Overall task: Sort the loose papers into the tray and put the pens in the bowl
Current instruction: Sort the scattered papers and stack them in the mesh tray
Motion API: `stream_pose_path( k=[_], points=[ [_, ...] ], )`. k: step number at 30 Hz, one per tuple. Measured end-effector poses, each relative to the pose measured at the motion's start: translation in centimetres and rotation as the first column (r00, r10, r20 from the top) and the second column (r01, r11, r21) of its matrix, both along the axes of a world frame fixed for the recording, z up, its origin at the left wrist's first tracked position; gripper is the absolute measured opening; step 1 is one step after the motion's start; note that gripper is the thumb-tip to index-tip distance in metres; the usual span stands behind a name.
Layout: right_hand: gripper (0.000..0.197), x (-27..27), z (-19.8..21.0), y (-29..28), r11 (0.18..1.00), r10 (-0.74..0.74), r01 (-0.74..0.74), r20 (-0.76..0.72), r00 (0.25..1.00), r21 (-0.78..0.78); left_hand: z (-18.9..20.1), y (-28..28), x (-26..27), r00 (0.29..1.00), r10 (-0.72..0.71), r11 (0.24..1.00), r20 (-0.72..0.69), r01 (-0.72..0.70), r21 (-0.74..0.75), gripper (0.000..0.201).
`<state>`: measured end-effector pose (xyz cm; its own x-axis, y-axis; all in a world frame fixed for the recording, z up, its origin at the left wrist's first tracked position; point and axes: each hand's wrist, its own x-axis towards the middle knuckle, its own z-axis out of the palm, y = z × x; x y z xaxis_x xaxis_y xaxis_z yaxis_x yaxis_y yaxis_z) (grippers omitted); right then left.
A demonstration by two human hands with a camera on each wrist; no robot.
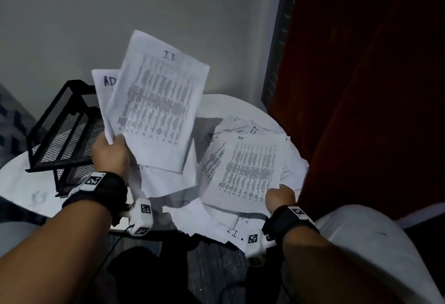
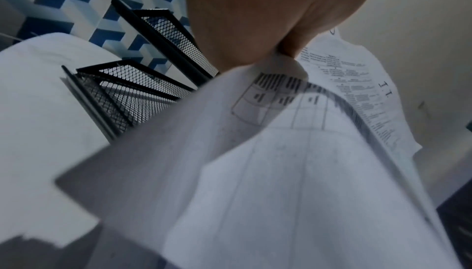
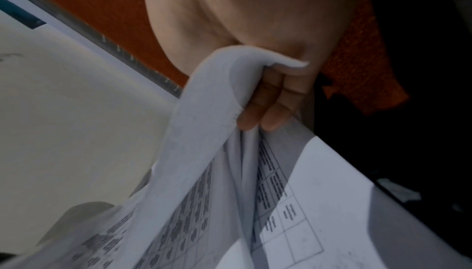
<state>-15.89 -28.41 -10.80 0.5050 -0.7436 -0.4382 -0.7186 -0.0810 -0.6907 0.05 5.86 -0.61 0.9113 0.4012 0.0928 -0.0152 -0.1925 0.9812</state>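
left hand grips 2 raised sheets beside tray | right hand pinches sheet over pile on tabletop | risk: loose fan slips, pile slides off edge | pens, bowl unseen

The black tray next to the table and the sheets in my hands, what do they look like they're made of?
Tray: seemingly metal, matte black; fine open mesh walls on solid bar frames.
Sheets: thin white printed paper; they bend and crease where the left hand and right hand grip them, and print shows faintly through in the left wrist view.
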Motion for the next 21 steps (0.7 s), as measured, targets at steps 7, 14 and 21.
stream_pose_path(
  k=[7, 14, 21],
  points=[
    [0.020, 0.4, -1.5, 0.8, 0.999, 0.041, -0.041, -0.011, 0.999, -0.018, 0.5, -1.9, 1.0, 0.988, -0.057, 0.994, -0.141, 0.043, -0.097, 0.008],
    [0.036, -0.1, -0.8, 0.8, 0.992, -0.076, 0.075, 0.012, 0.997, 0.099, -5.4, -6.7, -0.3, 0.811, -0.282, 0.903, -0.512, 0.405, 0.145, 0.023],
    [0.038, -0.1, -1.1, 0.9, 0.964, -0.153, 0.140, 0.043, 0.987, 0.228, -7.4, -10.6, -1.2, 0.659, -0.354, 0.702, -0.663, 0.656, 0.278, 0.030]
  ],
)
